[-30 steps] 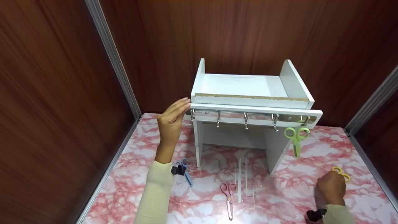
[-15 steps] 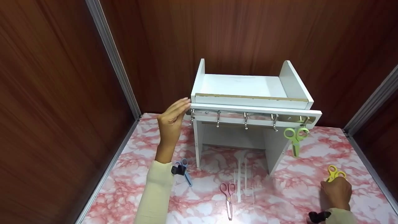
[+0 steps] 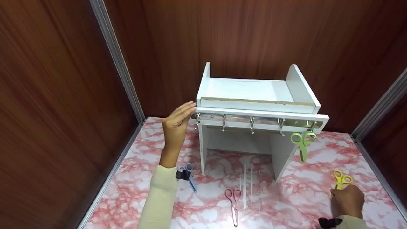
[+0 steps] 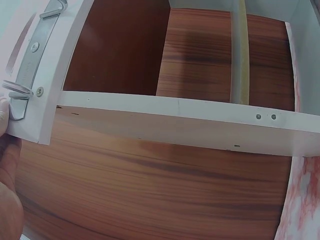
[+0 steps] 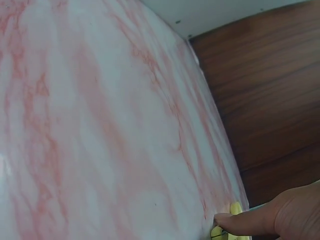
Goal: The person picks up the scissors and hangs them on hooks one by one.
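My left hand (image 3: 176,124) pinches the left end of a white hook rail (image 3: 295,119), thumb on the front, fingers behind in the left wrist view. The rail runs across the front of a white shelf unit (image 3: 248,103) and carries several metal hooks (image 3: 224,123). Green scissors (image 3: 303,149) hang by a loop from the rightmost hook. Low at the right, my right hand (image 3: 349,198) grips yellow scissors (image 3: 342,178) by the blade end, handle loops pointing away from me. In the right wrist view, the thumb (image 5: 250,220) lies on the yellow scissors (image 5: 235,207).
Pink scissors (image 3: 234,203) lie in front of the unit on the pink marbled table (image 3: 127,194). Blue scissors (image 3: 192,183) lie beside the left forearm, partly behind the black wrist camera (image 3: 182,174). Brown wood-grain panels (image 3: 159,47) enclose the back and sides.
My right hand has moved slightly right and toward me, with more of the yellow scissors now showing above the fingers. The left hand keeps its place on the rail.
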The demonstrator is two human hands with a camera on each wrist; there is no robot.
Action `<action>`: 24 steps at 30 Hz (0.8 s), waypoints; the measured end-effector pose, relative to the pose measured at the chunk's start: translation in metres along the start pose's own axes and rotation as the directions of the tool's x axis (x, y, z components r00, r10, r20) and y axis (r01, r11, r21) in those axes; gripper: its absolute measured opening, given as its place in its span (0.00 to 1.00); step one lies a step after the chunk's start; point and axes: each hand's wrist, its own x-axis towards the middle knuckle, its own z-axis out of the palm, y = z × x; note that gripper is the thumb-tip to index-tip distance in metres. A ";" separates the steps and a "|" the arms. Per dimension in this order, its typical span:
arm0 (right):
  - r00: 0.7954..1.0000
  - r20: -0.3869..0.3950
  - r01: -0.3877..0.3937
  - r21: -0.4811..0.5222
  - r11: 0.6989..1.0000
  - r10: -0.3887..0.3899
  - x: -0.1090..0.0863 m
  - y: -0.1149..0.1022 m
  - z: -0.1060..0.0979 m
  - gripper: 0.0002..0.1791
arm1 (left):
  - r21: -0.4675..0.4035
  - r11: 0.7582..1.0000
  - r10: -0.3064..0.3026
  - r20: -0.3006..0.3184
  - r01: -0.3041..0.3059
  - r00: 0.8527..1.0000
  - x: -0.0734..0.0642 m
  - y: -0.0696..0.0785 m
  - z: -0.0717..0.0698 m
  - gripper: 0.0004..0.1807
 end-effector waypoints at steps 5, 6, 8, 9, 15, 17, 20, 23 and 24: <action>0.997 0.062 -0.055 -0.006 0.998 0.055 0.002 0.002 -0.002 0.22 | -0.004 1.000 0.001 -0.004 -0.001 1.000 0.001 0.000 0.001 0.10; 0.995 0.075 -0.064 -0.008 0.998 0.065 0.002 0.002 -0.003 0.22 | -0.007 1.000 0.001 -0.004 -0.001 1.000 0.001 -0.001 0.001 0.10; 0.992 0.096 -0.079 -0.010 0.997 0.080 0.003 0.003 -0.004 0.22 | -0.010 1.000 0.002 -0.005 -0.002 1.000 0.001 -0.001 0.002 0.10; 0.991 0.103 -0.084 -0.008 0.996 0.085 0.003 0.003 -0.004 0.22 | -0.009 1.000 0.003 -0.005 -0.003 1.000 0.001 -0.001 0.002 0.10; 0.998 0.058 -0.039 -0.004 0.999 0.040 -0.001 0.008 -0.001 0.19 | 0.012 1.000 0.008 0.006 -0.008 1.000 0.001 -0.001 0.001 0.11; 0.999 0.029 -0.016 -0.006 1.000 0.016 -0.002 0.009 0.001 0.18 | 0.009 1.000 0.007 0.002 -0.007 1.000 0.001 -0.001 0.001 0.11; 1.000 -0.018 0.010 0.015 1.000 -0.010 -0.003 0.011 0.003 0.17 | 0.001 1.000 0.004 -0.012 -0.004 1.000 0.000 -0.001 0.001 0.11; 0.999 -0.053 0.013 0.050 0.999 -0.010 -0.005 0.011 0.006 0.17 | -0.003 1.000 0.007 -0.020 -0.007 1.000 0.000 -0.001 0.001 0.10; 0.998 -0.060 0.011 0.057 0.998 -0.008 -0.005 0.011 0.006 0.17 | -0.005 1.000 0.009 -0.018 -0.009 1.000 0.000 -0.001 0.002 0.10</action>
